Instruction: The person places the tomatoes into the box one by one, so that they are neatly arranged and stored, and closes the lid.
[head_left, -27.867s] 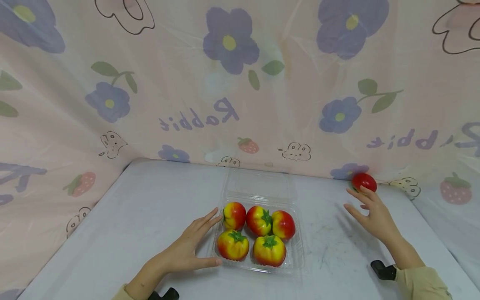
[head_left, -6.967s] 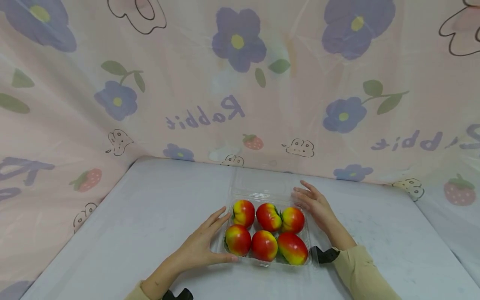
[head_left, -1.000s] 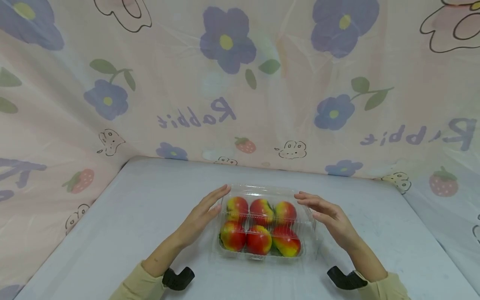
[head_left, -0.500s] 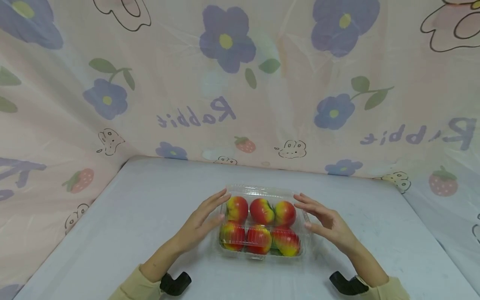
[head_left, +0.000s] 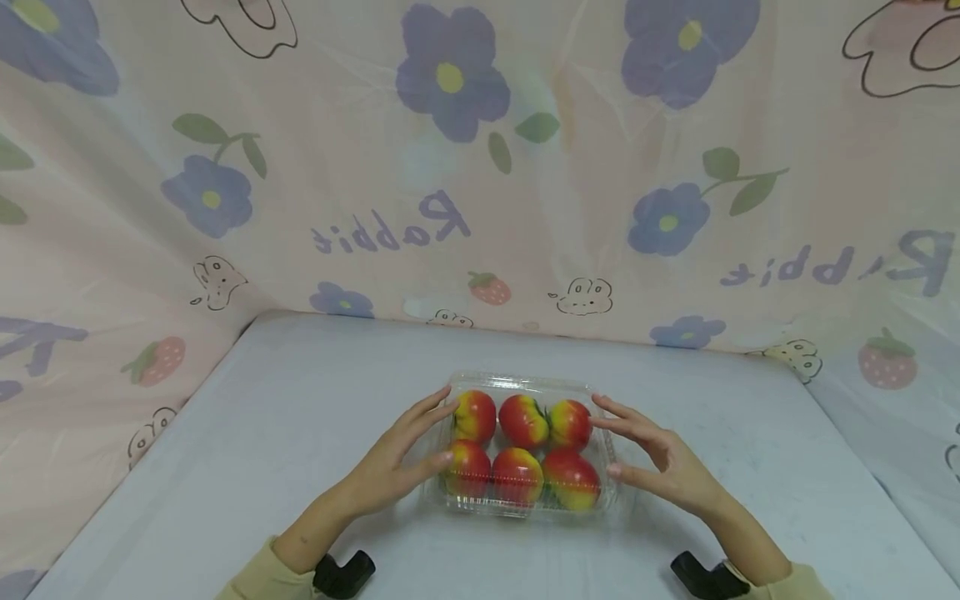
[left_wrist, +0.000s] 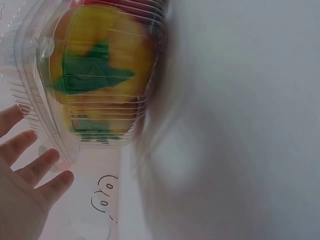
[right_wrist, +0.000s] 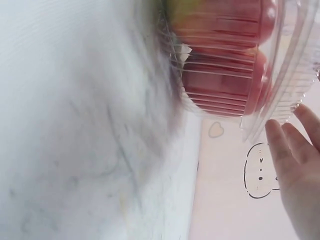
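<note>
A clear plastic clamshell box (head_left: 525, 510) stands mid-table with several red-and-yellow fruits (head_left: 523, 421) in two rows. Its clear lid (head_left: 517, 383) lies over them; whether the front edge is latched I cannot tell. My left hand (head_left: 386, 462) is at the lid's left side, fingers nearly straight and thumb by the front corner. On the opposite side my right hand (head_left: 671, 467) has its fingers spread along the lid. In the left wrist view, a fruit's green leafy top (left_wrist: 95, 72) shows through the ribbed wall. Fingertips (right_wrist: 274, 131) are beside the lid's rim in the right wrist view.
The white tabletop (head_left: 315, 383) surrounds the box. Behind and beside it hangs a pale pink sheet (head_left: 525, 208) printed with flowers and rabbits. Black wrist mounts (head_left: 345, 575) sit at both cuffs.
Earlier the lid lay folded back, and a red fruit was outside at the far right. Over the last second the lid's front has come down over the fruits, both hands shifting slightly nearer me.
</note>
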